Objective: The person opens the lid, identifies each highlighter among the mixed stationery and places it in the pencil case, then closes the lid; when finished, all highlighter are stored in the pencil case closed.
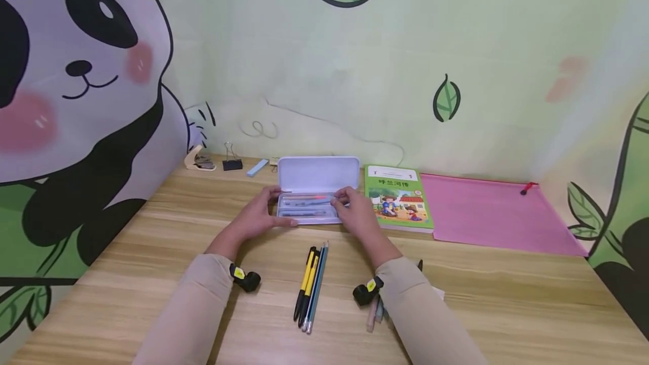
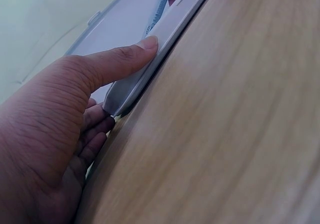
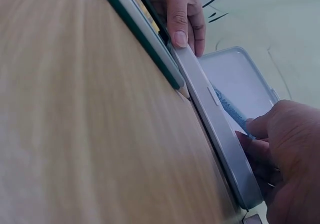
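Observation:
A white pencil case (image 1: 318, 173) lies with its lid raised against the back of the table, several pens in its tray. My left hand (image 1: 256, 216) grips the case's left end, thumb on the front rim and fingers behind the corner. Over the tray's right end, my right hand (image 1: 355, 216) pinches a slim light-blue printed pen (image 3: 230, 106) between thumb and fingers. That pen slants above the rim in both wrist views. Nearer me lie two yellow-and-black pens (image 1: 306, 286) beside blue-grey pencils (image 1: 318, 286).
A green book (image 1: 398, 199) stands close to the case's right side, with a pink pouch (image 1: 497, 207) beyond it. Along the back left are a beige stapler (image 1: 200, 161), a black binder clip (image 1: 232, 164) and a small blue bar (image 1: 257, 168). More markers (image 1: 372, 315) lie partly under my right forearm.

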The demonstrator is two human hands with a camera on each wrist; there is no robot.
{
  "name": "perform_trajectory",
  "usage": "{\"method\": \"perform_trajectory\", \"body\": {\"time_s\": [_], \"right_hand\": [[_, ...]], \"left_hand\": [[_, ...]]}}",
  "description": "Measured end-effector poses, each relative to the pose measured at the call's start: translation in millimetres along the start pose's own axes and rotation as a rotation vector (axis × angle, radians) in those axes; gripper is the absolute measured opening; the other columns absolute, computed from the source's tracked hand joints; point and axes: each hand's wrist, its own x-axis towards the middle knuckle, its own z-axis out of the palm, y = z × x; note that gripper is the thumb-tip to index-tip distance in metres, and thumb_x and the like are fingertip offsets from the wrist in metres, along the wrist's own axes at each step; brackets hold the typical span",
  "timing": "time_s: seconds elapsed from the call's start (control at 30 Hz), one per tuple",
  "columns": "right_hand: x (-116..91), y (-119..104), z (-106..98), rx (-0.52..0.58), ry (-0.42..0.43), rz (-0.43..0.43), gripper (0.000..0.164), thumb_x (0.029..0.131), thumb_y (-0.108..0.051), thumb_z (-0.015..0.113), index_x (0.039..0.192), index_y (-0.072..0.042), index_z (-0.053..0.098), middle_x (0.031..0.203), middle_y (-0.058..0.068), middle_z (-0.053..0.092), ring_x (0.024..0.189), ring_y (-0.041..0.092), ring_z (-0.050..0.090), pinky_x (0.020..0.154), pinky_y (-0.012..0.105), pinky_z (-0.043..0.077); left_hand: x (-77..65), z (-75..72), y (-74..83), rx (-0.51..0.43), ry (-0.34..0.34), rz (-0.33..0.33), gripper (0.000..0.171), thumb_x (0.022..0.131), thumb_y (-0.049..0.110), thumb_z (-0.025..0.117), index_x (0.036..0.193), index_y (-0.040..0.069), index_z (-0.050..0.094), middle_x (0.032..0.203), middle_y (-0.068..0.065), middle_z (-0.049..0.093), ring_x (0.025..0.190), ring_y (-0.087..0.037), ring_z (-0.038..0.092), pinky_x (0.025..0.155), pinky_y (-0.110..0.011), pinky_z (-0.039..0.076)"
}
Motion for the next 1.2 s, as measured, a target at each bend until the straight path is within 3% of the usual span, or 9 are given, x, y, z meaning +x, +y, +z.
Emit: {"method": "perform_trajectory", "body": {"time_s": [0.5, 1.2], "right_hand": [[4.2, 3.3, 1.7, -0.159, -0.058, 0.008, 0.019, 0.099, -0.021, 0.063, 0.114, -0.012, 0.070, 0.106, 0.006, 0.073, 0.099, 0.022, 0.067, 0.090, 0.038, 0.055], [0.5, -0.7, -0.7, -0.185, -0.062, 0.002, 0.016, 0.099, -0.019, 0.063, 0.110, -0.009, 0.069, 0.111, 0.010, 0.073, 0.105, 0.025, 0.068, 0.094, 0.040, 0.054]], "left_hand": [[0.3, -0.5, 1.4, -0.005, 0.001, 0.002, 0.108, 0.070, 0.048, 0.090, 0.153, 0.012, 0.031, 0.149, -0.010, 0.045, 0.141, -0.032, 0.038, 0.119, -0.054, 0.024], [1.8, 0.4, -3.2, -0.003, 0.014, 0.011, 0.107, 0.067, 0.049, 0.092, 0.150, 0.011, 0.035, 0.146, -0.012, 0.049, 0.137, -0.033, 0.041, 0.118, -0.054, 0.025]]}}
